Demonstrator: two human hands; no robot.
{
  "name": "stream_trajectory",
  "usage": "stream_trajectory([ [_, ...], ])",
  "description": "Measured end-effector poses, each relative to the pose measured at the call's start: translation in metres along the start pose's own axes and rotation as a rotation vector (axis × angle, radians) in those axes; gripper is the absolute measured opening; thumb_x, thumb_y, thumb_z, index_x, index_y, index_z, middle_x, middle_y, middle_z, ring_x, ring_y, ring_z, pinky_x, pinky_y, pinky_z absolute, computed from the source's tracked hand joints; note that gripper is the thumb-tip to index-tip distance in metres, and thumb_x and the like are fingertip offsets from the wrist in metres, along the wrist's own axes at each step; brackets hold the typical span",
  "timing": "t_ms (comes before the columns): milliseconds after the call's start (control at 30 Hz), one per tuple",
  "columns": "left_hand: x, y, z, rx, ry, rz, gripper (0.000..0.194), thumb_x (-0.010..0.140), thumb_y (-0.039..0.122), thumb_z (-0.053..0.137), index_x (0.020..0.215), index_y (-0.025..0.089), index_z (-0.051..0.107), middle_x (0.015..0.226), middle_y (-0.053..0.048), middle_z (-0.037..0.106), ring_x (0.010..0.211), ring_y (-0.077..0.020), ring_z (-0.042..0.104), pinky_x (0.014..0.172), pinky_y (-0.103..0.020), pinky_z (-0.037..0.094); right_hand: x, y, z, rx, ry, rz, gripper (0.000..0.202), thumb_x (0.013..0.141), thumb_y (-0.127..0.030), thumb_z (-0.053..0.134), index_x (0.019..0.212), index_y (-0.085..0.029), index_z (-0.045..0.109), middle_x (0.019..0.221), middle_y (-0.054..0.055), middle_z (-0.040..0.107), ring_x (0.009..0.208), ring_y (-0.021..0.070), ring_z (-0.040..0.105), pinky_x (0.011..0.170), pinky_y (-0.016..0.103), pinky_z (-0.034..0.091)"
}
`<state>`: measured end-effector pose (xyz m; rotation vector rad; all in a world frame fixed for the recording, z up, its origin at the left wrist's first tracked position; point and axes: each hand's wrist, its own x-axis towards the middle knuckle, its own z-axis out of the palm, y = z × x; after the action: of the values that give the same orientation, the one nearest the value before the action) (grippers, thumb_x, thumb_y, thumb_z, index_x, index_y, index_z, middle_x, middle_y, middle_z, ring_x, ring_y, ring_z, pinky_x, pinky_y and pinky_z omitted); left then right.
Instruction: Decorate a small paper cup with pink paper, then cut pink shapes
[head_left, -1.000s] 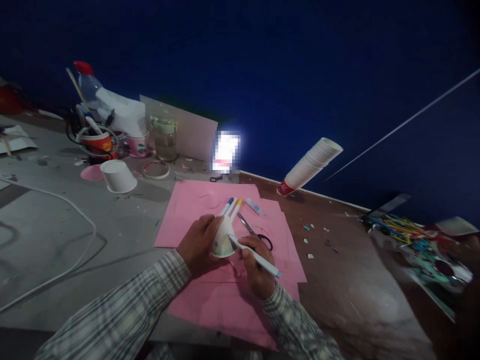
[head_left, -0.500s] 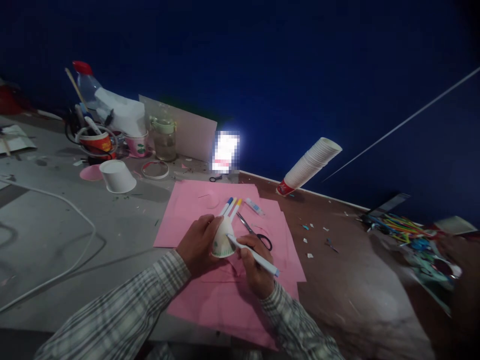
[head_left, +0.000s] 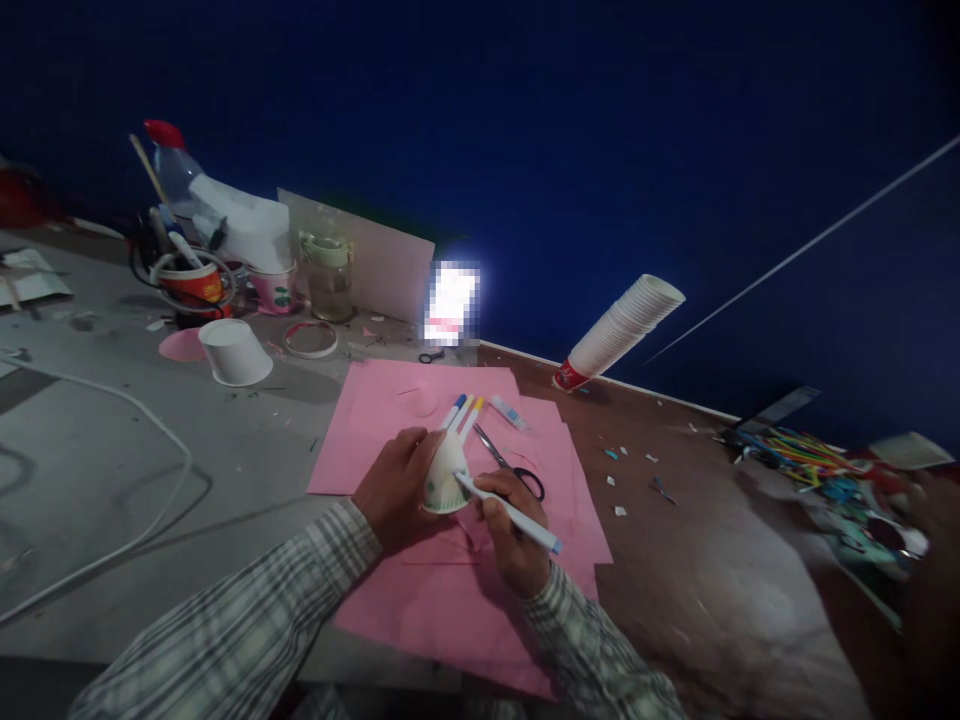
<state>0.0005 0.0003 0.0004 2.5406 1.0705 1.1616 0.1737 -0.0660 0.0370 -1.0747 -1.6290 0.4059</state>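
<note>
My left hand (head_left: 400, 485) is wrapped round a white paper cup (head_left: 448, 475), which has green marks along its rim and is held above pink paper sheets (head_left: 450, 620). In my right hand (head_left: 512, 530) is a white marker (head_left: 517, 517), its tip touching or very close to the cup's side. Beyond the cup lie a blue-capped marker (head_left: 454, 411) and a yellow-capped marker (head_left: 472, 415), partly hidden by it. Scissors (head_left: 510, 465) with black handles rest just past my right hand, and a glue tube (head_left: 510, 413) lies behind them.
A leaning stack of paper cups (head_left: 619, 330) stands by the wall. On the left are an upturned white cup (head_left: 236, 353), a glass jar (head_left: 328, 280), a pen holder (head_left: 193, 285) and a cable (head_left: 161, 415). Colourful strips (head_left: 810, 455) lie at right, near another person's hand (head_left: 937, 510).
The marker in my right hand has shifted very slightly along the cup's side. At the far right, the other person's hand has moved a little. My left hand stays put.
</note>
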Motion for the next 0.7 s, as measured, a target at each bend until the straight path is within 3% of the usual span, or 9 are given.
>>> stream_trajectory([
  [367,-0.0006,0.0003,0.0006,-0.005,0.011,-0.004,0.085,0.071,0.044,0.075,0.139,0.014,0.034,0.115,-0.017,0.052,0.102,-0.0324,0.056,0.086,-0.048,0.054,0.0007,-0.0008,0.0018,-0.016,-0.001,-0.037,0.019,0.096,-0.026,0.048,0.097,-0.019,0.065,0.080,0.005,0.066,0.075,0.0179,0.065,0.066,0.032,0.054],
  [700,-0.0022,-0.0003,0.0024,-0.003,0.024,-0.003,0.088,0.071,0.049,0.075,0.140,0.015,0.033,0.115,-0.017,0.053,0.103,-0.0326,0.056,0.087,-0.048,0.053,0.0024,-0.0020,0.0030,-0.026,-0.001,-0.036,0.019,0.096,-0.027,0.048,0.098,-0.020,0.066,0.077,0.005,0.066,0.072,0.0188,0.064,0.064,0.032,0.053],
])
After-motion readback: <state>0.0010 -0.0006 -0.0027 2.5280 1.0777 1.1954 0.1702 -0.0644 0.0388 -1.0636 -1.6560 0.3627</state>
